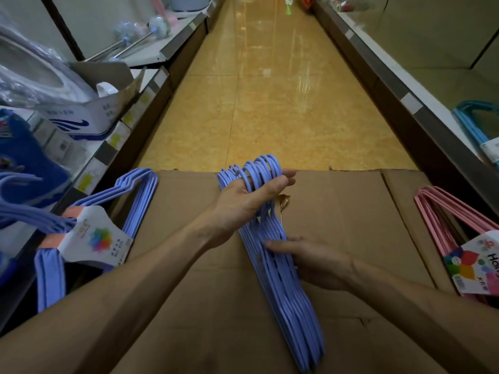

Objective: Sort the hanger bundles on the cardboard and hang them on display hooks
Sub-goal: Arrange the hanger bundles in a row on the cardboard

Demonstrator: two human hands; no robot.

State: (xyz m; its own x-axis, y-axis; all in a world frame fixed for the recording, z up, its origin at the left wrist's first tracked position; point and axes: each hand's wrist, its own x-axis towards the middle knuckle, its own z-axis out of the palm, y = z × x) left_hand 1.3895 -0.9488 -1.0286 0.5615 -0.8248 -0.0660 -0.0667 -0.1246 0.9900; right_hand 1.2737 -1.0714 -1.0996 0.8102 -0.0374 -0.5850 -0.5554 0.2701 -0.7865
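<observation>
A loose stack of purple-blue hangers [286, 287] lies lengthwise across the flat cardboard [351, 217] in front of me. My left hand [251, 201] grips the hook ends at the far end of the stack, fingers threaded through the hooks. My right hand [310, 257] presses on the stack's shoulders from the right with straight fingers. A labelled bundle of the same purple-blue hangers [94, 233] lies at the cardboard's left edge. At the right edge lies a pink bundle [459, 233] with a colourful label.
Shelves line both sides of the aisle. The left shelf [113, 147] holds boxes and wrapped goods, with more purple hangers [24, 209] sticking out low on the left. Light-blue hangers [475, 128] hang on the right shelving. Yellow tiled floor [270, 103] runs ahead.
</observation>
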